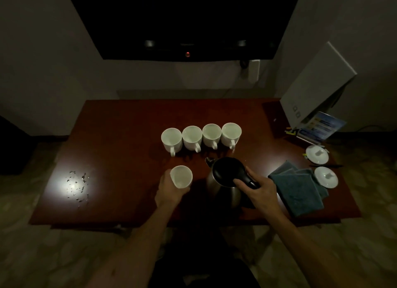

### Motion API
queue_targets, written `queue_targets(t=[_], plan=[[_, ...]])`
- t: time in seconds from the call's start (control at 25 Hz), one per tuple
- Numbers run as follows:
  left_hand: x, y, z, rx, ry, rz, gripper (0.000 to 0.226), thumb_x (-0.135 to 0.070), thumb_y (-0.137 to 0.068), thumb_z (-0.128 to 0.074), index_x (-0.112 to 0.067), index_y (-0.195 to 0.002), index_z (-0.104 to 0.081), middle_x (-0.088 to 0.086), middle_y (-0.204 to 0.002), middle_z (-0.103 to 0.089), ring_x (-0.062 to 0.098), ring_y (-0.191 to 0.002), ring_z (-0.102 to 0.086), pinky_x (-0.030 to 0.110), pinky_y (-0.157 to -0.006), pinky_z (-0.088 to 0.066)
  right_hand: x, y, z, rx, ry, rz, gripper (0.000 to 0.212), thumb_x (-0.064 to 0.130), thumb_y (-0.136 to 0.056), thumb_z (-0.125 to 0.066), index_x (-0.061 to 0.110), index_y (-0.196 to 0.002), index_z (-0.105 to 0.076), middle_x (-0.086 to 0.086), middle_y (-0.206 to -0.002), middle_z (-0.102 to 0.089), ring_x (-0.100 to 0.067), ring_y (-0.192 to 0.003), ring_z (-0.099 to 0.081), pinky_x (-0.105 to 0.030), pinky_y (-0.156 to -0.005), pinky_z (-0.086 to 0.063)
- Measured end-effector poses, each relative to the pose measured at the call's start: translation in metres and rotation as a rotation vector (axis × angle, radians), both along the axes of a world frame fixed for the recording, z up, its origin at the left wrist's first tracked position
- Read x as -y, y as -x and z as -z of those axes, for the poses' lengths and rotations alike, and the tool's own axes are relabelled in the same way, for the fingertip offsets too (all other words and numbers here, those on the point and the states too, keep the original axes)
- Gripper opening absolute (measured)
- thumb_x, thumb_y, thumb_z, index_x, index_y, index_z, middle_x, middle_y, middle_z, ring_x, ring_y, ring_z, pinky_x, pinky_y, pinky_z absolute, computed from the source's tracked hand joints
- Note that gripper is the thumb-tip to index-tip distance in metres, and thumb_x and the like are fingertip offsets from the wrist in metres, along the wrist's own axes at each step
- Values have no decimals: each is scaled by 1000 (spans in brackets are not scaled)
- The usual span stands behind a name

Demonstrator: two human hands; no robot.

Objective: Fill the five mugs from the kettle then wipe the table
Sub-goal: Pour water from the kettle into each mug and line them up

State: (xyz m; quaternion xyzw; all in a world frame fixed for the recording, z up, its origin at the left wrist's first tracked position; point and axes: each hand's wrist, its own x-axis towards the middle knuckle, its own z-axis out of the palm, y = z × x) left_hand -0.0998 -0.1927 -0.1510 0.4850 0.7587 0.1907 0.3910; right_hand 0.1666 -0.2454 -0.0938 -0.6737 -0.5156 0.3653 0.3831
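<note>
Several white mugs stand in a row on the dark red table [120,137], from the leftmost mug [171,140] to the rightmost mug [231,134], handles toward me. My left hand [168,191] grips a fifth white mug [181,177], tilted slightly toward the kettle. A steel kettle [225,180] with a black lid stands just right of it, spout pointing at the row. My right hand [258,190] is wrapped round its black handle. Whether the mugs hold water is hard to tell in the dim light.
A folded blue-grey cloth [299,190] lies right of the kettle. Two white lids [317,155] [326,177] sit near the right edge. Water droplets [77,185] glisten at the left. A white box [318,83] and a leaflet [318,128] stand back right.
</note>
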Motion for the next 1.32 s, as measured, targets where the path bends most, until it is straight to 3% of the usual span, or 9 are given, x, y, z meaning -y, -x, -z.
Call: queue_targets(t=[0.2, 0.36, 0.48, 0.64, 0.76, 1.0, 1.12, 1.24, 1.32], plan=[[0, -21, -7, -30, 61, 90, 84, -34, -67, -88, -35, -136, -41, -5, -134, -53, 26, -123, -53, 48, -93, -49, -4, -18, -25, 143, 6, -97, 59, 38, -76, -87, 16, -128, -71, 26, -97, -71, 12, -86, -70, -8, -74, -55], [-2, -34, -11, -48, 69, 218, 78, -24, -73, -83, -33, -137, -41, -4, -137, -53, 26, -124, -55, 46, -93, -50, -13, -26, -43, 320, 45, -230, 78, 72, -67, -73, 20, -125, -74, 8, -105, -79, 2, -83, -72, -26, -74, -62], [0, -40, -10, -44, 61, 254, 78, -19, -78, -78, -30, -143, -37, -2, -140, -52, 26, -128, -52, 44, -95, -49, -19, -30, -53, 391, 71, -274, 88, 84, -63, -65, 21, -124, -75, 7, -106, -79, -2, -84, -72, -34, -75, -63], [3, -39, -7, -23, 53, 220, 62, -25, -82, -74, -30, -136, -44, -5, -131, -57, 22, -122, -56, 38, -90, -47, -30, -25, -67, 473, 114, -350, 50, 70, -73, -71, 32, -105, -80, 12, -78, -76, -2, -65, -68, -25, -58, -53], [6, -38, -6, -39, 14, 204, 57, -33, -81, -74, -30, -132, -49, -6, -129, -60, 20, -119, -58, 39, -94, -48, -35, -19, -71, 521, 159, -390, 40, 61, -79, -75, 32, -107, -79, 11, -77, -75, -1, -64, -67, -17, -54, -47], [5, -34, -4, -50, -10, 215, 47, -28, -89, -66, -29, -133, -49, -6, -128, -60, 20, -118, -58, 41, -94, -50, -42, 0, -75, 556, 218, -448, 52, 68, -77, -70, 30, -112, -77, 11, -86, -74, -3, -71, -69, -22, -64, -55], [3, -33, -4, -67, -29, 228, 46, -21, -91, -63, -29, -133, -48, -6, -130, -59, 19, -121, -57, 40, -96, -49, -48, 10, -80, 602, 254, -440, 42, 57, -83, -75, 26, -112, -75, 14, -73, -65, -2, -64, -64, -17, -57, -47], [5, -34, -2, -55, -50, 205, 42, -19, -94, -59, -29, -133, -49, -7, -131, -59, 19, -121, -57, 40, -95, -48, -52, 16, -85, 620, 270, -462, 44, 54, -85, -74, 24, -118, -73, 15, -72, -62, -4, -65, -65, -20, -59, -54], [6, -34, 0, -52, -57, 193, 40, -18, -96, -57, -29, -134, -50, -7, -132, -59, 18, -122, -56, 38, -95, -47, -56, 20, -91, 652, 280, -474, 42, 53, -87, -74, 24, -117, -73, 15, -72, -61, -2, -63, -64, -14, -54, -48]])
